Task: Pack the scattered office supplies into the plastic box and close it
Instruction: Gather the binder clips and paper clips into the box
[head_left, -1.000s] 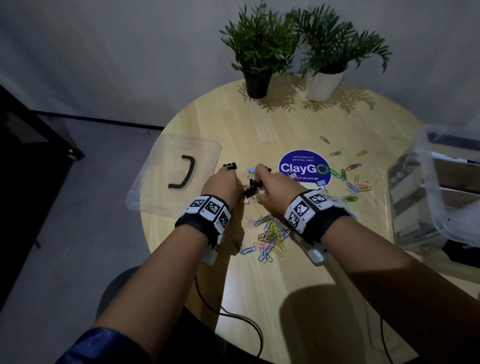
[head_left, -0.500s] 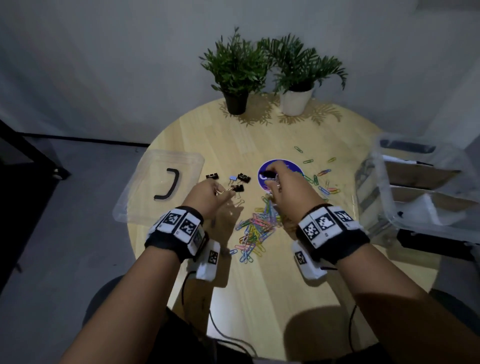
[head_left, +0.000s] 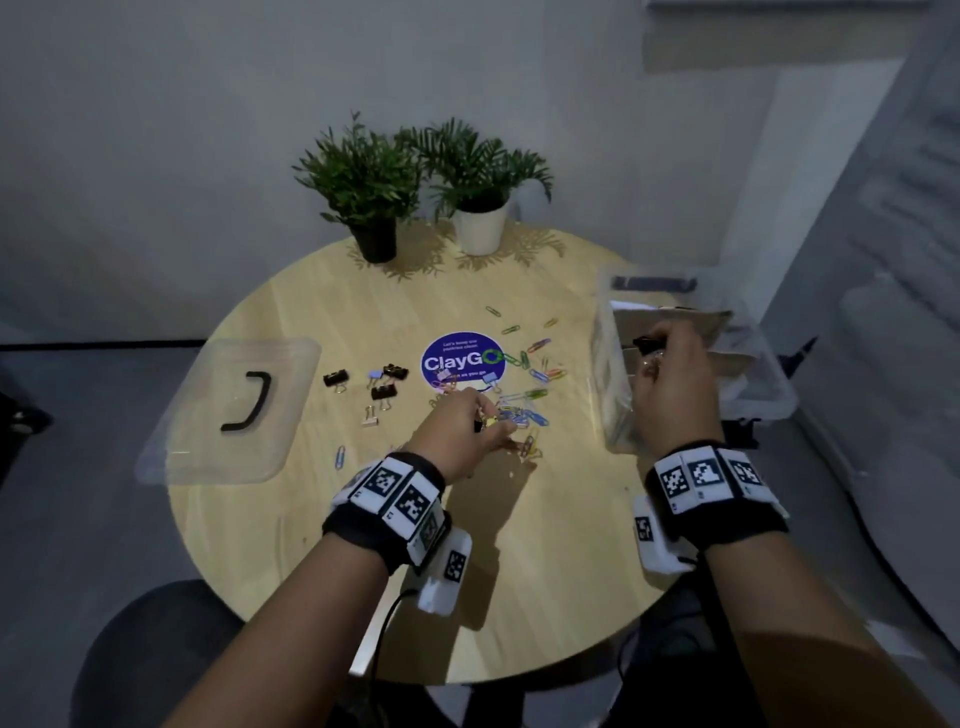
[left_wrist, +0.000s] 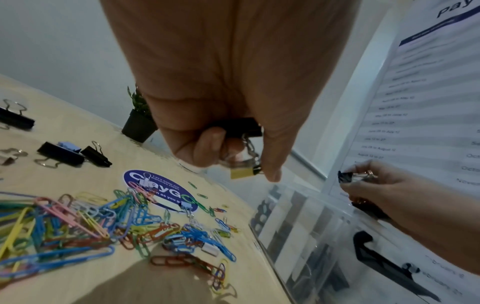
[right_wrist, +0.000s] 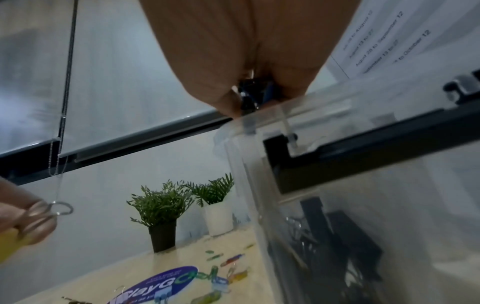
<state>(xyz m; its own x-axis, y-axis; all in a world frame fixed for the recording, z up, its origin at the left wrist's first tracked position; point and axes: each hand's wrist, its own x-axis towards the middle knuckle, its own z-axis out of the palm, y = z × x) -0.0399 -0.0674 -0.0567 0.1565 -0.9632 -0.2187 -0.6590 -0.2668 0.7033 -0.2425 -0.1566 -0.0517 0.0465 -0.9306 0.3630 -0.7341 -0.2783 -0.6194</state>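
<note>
My right hand (head_left: 662, 358) hovers over the open clear plastic box (head_left: 769, 395) at the table's right edge, pinching black binder clips (left_wrist: 345, 176). My left hand (head_left: 478, 423) hangs above the heap of coloured paper clips (left_wrist: 78, 222) mid-table, its fingers curled round a black and a gold binder clip (left_wrist: 242, 171). Loose binder clips (head_left: 387, 382) lie left of the round blue sticker (head_left: 462, 361). The box's clear lid (head_left: 228, 410) with a black handle rests on the table's left edge.
Two potted plants (head_left: 374, 187) (head_left: 480, 187) stand at the back of the round wooden table (head_left: 545, 545). More paper clips (head_left: 535, 348) are scattered right of the sticker. The box holds paper and dark items. A cable hangs off the near edge.
My right hand has carried its binder clips from the sticker over to the plastic box. My left hand has shifted right, over the paper clip heap. The head view has turned right.
</note>
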